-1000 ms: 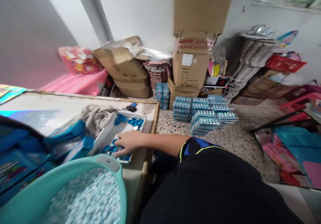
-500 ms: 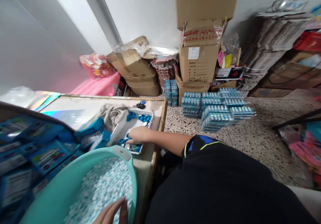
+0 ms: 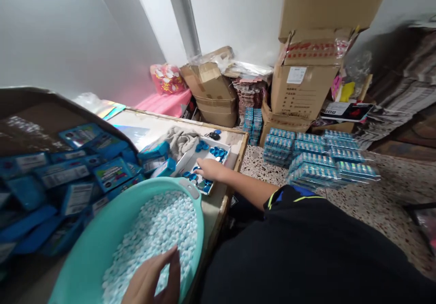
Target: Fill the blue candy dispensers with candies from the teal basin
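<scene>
We find the hands well apart: the right hand has pushed further in, touching blue plastic caps in a white tray at the tabletop's far corner; the open left hand hovers over pale blue pellets in a teal basin.

Glossy plastic basin, matt cardboard carton, terrazzo floor, probably cotton cloth

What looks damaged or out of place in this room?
The brown cartons in the back corner look crushed: their flaps are bent and torn open. The stacked blue packs also sit directly on the speckled floor, and their front rows seem to lean.
</scene>
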Tool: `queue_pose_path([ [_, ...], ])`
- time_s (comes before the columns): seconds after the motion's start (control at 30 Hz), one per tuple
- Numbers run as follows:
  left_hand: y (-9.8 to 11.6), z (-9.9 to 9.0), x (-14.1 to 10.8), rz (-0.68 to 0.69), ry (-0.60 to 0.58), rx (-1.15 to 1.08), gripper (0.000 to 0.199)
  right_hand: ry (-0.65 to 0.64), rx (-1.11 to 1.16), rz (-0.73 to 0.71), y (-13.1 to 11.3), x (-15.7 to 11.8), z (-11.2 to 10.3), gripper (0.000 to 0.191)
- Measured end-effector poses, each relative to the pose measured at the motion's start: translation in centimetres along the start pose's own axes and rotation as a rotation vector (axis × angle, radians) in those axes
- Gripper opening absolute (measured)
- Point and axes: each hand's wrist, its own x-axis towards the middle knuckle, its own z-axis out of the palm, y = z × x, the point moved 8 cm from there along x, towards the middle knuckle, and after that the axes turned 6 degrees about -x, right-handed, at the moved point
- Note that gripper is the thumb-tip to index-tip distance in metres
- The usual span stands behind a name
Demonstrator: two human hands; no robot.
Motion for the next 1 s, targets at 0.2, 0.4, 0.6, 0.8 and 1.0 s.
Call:
queue_pose_path([
  [0.2,0.8,1.0,0.1,-0.034,-0.076,-0.022,0.012,0.082,0.171,0.061,1.8,0.0,-0.3,0.015],
  [0.4,0.4,1.0,0.0,-0.137,-0.092,-0.053,0.011,0.056,0.317,0.148,3.7,1.3,0.7,0.028],
  [0.6,0.0,1.1,0.4,-0.138,-0.126,-0.076,0.008,0.069,0.258,0.124,2.5,1.0,0.5,0.021],
  [0.8,-0.7,1.5,0.3,-0.161,-0.166,-0.06,0.007,-0.008,0.051,0.03,0.4,0.1,0.6,0.038],
  [1.0,-1.2,2.1,0.3,-0.172,-0.224,-0.075,0.01,-0.129,-0.15,-0.083,-1.1,-0.5,0.9,0.046],
])
